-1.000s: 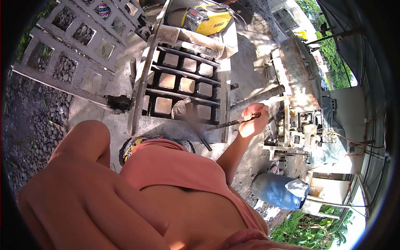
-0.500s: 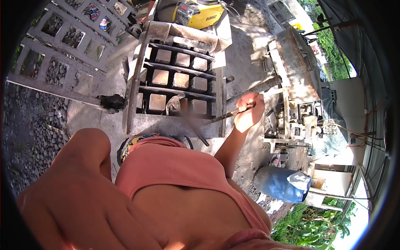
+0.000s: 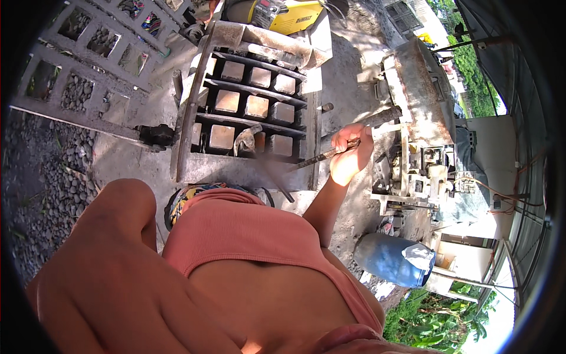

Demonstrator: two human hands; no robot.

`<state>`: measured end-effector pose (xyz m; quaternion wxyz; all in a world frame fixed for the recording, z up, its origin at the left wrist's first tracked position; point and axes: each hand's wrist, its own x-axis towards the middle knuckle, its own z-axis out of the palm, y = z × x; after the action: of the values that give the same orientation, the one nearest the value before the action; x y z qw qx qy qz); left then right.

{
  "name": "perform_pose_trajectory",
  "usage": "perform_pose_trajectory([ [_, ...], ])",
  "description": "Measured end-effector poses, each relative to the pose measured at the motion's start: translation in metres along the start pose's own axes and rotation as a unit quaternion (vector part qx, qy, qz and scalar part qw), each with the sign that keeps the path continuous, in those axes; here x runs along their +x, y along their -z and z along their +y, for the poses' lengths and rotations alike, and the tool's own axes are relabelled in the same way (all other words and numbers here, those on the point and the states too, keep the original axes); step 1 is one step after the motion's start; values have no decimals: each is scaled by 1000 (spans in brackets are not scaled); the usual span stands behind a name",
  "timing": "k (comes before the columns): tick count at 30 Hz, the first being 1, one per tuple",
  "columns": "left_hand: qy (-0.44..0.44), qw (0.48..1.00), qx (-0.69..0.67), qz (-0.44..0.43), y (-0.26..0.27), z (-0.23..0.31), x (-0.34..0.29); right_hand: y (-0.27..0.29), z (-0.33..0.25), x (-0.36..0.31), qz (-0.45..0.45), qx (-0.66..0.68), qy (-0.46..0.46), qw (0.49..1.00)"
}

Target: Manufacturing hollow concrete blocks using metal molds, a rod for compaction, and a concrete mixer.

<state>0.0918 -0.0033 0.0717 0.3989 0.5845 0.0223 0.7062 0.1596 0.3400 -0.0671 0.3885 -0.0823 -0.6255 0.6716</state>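
My right hand (image 3: 352,150) is wrapped round the handle of a chipping hammer (image 3: 318,159). Its long, thin head (image 3: 277,180) is smeared by motion, over the near edge of a steel block mould (image 3: 236,176). Square metal cores (image 3: 257,107) stand in rows between dark plates in that mould. Resting among the nearest cores is a grey, claw-shaped metal piece (image 3: 245,139), like a hammer head. At the lower left, my left arm is bent up. My left hand (image 3: 118,307) looms close to the camera, its fingertips out of sight.
A yellow welding machine (image 3: 292,17) sits beyond the mould. Concrete or metal grid frames (image 3: 112,76) stand at the left beside loose gravel (image 3: 53,200). At the right are a rusty metal hopper (image 3: 415,94), machinery (image 3: 436,171) and a blue barrel (image 3: 386,259) on its side.
The view has shifted slightly. My right hand has moved up a little with the chipping hammer still in its grip, and my left arm stays raised.
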Motion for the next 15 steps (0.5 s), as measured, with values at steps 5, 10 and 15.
perform_pose_trajectory([
  [5, -36, 998, -44, -3, 1, -6, -9, -10, -1, 0, 0, -4, -5, 1000],
  [10, -18, 999, -43, -21, 15, -5, 4, -15, 1, -1, -8, -25, -27, 999],
  [15, -40, 984, -39, 172, 60, -51, -24, -5, 2, -4, 10, -35, 6, 999],
])
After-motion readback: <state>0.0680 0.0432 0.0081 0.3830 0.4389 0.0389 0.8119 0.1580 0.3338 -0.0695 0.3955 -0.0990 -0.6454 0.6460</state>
